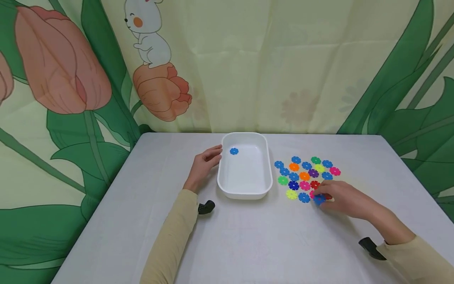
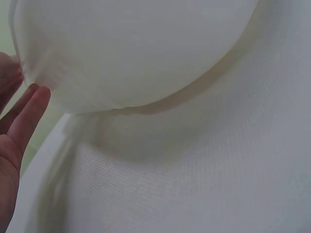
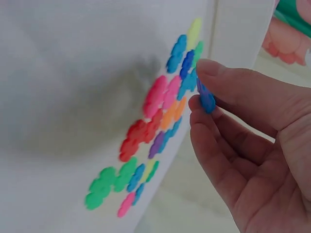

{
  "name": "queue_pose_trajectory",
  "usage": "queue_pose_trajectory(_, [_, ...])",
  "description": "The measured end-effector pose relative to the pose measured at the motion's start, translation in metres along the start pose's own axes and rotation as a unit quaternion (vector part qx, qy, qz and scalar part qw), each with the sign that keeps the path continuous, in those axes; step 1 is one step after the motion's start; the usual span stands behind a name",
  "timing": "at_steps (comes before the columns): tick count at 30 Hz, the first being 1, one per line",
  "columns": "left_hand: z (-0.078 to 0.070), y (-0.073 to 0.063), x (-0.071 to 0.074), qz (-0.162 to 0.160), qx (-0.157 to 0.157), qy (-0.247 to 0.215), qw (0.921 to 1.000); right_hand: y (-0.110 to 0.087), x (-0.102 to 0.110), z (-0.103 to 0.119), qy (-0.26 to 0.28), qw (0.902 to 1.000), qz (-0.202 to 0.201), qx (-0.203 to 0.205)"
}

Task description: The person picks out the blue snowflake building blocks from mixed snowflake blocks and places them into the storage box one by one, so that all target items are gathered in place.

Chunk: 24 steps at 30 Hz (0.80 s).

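Note:
Between thumb and fingertips, my right hand [image 1: 349, 200] pinches a small blue flower-shaped disc [image 3: 206, 98], held over the near right side of a group of similar discs. My left hand [image 1: 203, 169] touches the left side of a white rectangular tray [image 1: 245, 196], its fingers [image 2: 30, 114] fairly straight against the outer wall. One blue disc [image 1: 234, 151] lies inside the tray, toward its far left. In the head view my right hand hides part of the group, where red discs [image 3: 134, 140] and green discs [image 3: 100, 188] show in the right wrist view.
Right of the tray, several loose discs in pink [image 1: 304, 185], orange [image 1: 294, 167], purple [image 1: 313, 173], yellow [image 1: 291, 194] and other colours lie flat on the white-covered table [image 1: 227, 244]. A printed curtain [image 1: 248, 71] hangs behind the table's far edge.

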<state>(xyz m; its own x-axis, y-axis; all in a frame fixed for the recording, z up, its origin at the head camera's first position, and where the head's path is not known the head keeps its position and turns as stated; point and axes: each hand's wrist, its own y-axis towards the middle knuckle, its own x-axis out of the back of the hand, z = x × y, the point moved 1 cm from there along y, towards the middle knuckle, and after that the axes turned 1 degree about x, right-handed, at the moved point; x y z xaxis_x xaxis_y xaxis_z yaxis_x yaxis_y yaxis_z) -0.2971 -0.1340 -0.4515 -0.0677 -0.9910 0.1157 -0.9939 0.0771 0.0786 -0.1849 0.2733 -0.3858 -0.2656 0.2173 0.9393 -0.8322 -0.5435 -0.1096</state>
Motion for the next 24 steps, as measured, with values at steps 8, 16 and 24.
queue_pose_trajectory(8, [0.000,-0.001,-0.001,-0.002,-0.004,0.007,1.0000,0.019,0.012,0.017,0.005,0.9993,-0.026,-0.026])
queue_pose_trajectory(16, [-0.003,-0.002,-0.001,-0.002,0.003,0.008,1.0000,0.038,0.028,0.038,0.026,0.9951,-0.095,-0.011])
queue_pose_trajectory(24, [-0.003,-0.002,-0.001,-0.005,0.005,0.009,0.9999,0.066,0.044,0.054,0.057,0.9855,-0.160,-0.008])
